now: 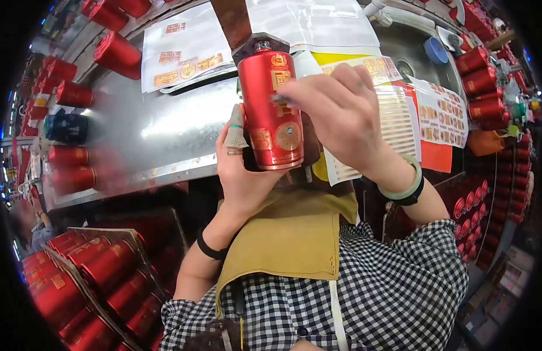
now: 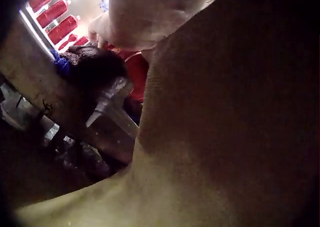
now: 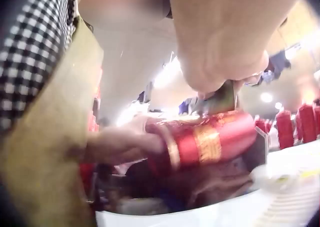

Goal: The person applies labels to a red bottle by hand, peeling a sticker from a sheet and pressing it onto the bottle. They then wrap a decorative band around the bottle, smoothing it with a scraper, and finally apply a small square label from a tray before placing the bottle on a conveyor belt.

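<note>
A glossy red bottle (image 1: 261, 108) with gold lettering and a round gold emblem stands out in the middle of the head view, its narrow neck toward a dark angled rest (image 1: 242, 26). My left hand (image 1: 247, 184) grips the bottle low on its side; a cloth finger cover (image 1: 236, 136) with a green band sits on one finger. Over the bottle's front, my right hand (image 1: 347, 114) pinches a small flat dark-green piece (image 3: 223, 98) against the gold lettering. The right wrist view shows the bottle lying nearly sideways beneath that hand. In the left wrist view, fingers and bottle are mostly hidden.
Sheets of gold stickers (image 1: 441, 111) lie on the right, over red paper (image 1: 436, 157). More sticker sheets (image 1: 183, 58) cover the metal table (image 1: 183, 126) behind the bottle. Red bottles (image 1: 72, 157) stand at the left edge, and crates of red bottles (image 1: 107, 263) sit lower left.
</note>
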`<state>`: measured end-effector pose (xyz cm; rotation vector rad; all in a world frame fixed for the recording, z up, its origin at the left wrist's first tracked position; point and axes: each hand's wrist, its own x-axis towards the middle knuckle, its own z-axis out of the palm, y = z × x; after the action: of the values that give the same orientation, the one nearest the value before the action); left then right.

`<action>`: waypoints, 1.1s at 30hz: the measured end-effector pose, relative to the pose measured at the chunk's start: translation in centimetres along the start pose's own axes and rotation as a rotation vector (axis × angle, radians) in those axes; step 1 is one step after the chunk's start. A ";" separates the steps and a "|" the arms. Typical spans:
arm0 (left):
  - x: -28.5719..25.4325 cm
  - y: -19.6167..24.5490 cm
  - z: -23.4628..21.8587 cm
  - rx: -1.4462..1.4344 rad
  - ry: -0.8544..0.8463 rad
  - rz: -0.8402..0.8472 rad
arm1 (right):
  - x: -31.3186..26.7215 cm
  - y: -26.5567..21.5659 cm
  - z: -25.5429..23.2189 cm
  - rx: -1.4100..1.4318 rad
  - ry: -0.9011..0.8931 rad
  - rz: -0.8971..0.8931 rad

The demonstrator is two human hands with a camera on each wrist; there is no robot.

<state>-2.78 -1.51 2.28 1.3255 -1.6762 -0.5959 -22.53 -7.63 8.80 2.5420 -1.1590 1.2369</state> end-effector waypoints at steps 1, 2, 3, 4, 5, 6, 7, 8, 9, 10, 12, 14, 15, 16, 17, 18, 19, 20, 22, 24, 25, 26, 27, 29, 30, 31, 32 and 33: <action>0.1 0.2 0.0 0.028 0.044 0.053 | -0.1 -0.4 -0.2 -0.034 -0.004 -0.098; 0.2 0.3 -0.1 0.066 0.059 0.104 | -0.4 -1.0 -0.5 -0.069 -0.008 -0.195; 0.3 0.1 -0.1 0.066 0.061 0.104 | -0.8 -2.3 -0.5 0.094 -0.098 -0.167; 0.3 -0.2 -0.2 0.067 0.039 0.105 | -1.4 -3.1 -0.3 0.126 -0.126 -0.161; 0.3 -0.5 -0.1 0.067 0.016 0.104 | -1.8 -3.5 -0.1 0.157 -0.155 -0.152; 0.0 -0.6 0.2 0.009 0.017 0.065 | -0.9 -2.9 -0.2 0.096 -0.160 -0.095; 0.0 -0.1 -0.1 0.062 0.014 0.075 | -0.4 -1.4 0.5 0.078 -0.082 -0.038; 0.0 -0.2 -0.3 -0.001 -0.026 0.034 | 0.6 0.3 0.7 0.007 0.008 -0.071; 0.1 -0.4 -0.7 -0.064 -0.062 -0.004 | 1.5 1.9 0.5 -0.065 0.099 -0.107; 0.3 -0.2 -1.0 -0.061 -0.060 -0.001 | 1.8 3.1 0.5 -0.118 0.143 -0.140; 1.0 0.3 -1.6 -0.188 -0.184 -0.156 | 1.1 2.2 0.2 -0.070 0.126 -0.173; 1.0 -0.7 -1.1 -0.060 -0.109 -0.045 | -2.4 0.7 1.2 0.025 -0.020 -0.275; 1.1 -1.3 -0.6 0.064 -0.042 0.072 | -4.5 0.0 1.8 0.070 -0.010 -0.401; 1.3 -1.7 -0.5 -0.030 -0.060 0.058 | -4.9 -1.1 1.1 0.175 -0.020 -0.449; 1.4 -1.6 -0.6 -0.034 -0.059 0.062 | -4.7 -1.7 0.5 0.282 -0.032 -0.496; 1.7 -0.9 -1.0 -0.046 -0.101 0.034 | -3.5 -1.7 0.2 0.279 -0.060 -0.420; 1.7 -0.5 -1.3 -0.056 -0.144 0.005 | -2.3 -1.3 0.3 0.278 -0.087 -0.343; 1.4 -0.3 -1.1 -0.113 -0.141 -0.022 | -1.6 0.3 1.7 0.148 -0.088 -0.268; 1.5 -0.1 -1.2 -0.063 -0.138 0.003 | 1.7 3.4 3.0 0.124 0.070 -0.107; 1.6 0.2 -1.2 -0.080 -0.123 0.019 | 4.3 5.4 2.2 -0.089 0.083 -0.144; 1.5 0.2 -1.1 -0.077 -0.112 0.022 | 5.1 5.6 1.7 -0.204 0.107 -0.196; 1.2 -0.1 -0.9 -0.081 -0.129 -0.031 | 5.1 5.2 1.6 -0.195 0.116 -0.249; 1.0 -0.4 -0.7 -0.088 -0.148 -0.086 | 4.9 4.5 1.3 -0.187 0.123 -0.299; 0.9 -1.3 -0.7 -0.050 -0.152 -0.080 | 1.9 2.8 2.6 -0.045 0.015 -0.375; 0.8 -1.8 -1.1 -0.043 -0.167 -0.077 | 0.3 1.0 2.6 0.023 -0.060 -0.442; 0.8 -1.8 -1.1 -0.034 -0.181 -0.081 | 0.0 -0.5 1.5 0.142 -0.153 -0.535; 0.7 -1.8 -1.1 -0.106 -0.153 -0.207 | 0.0 -1.5 1.0 0.223 -0.211 -0.505; 0.6 -1.5 -1.1 -0.105 -0.150 -0.208 | 0.1 -2.3 0.8 0.306 -0.269 -0.472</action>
<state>-1.11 -2.35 1.82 1.4174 -1.6118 -0.9133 -20.48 -6.40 8.83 3.0287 -0.3630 1.0386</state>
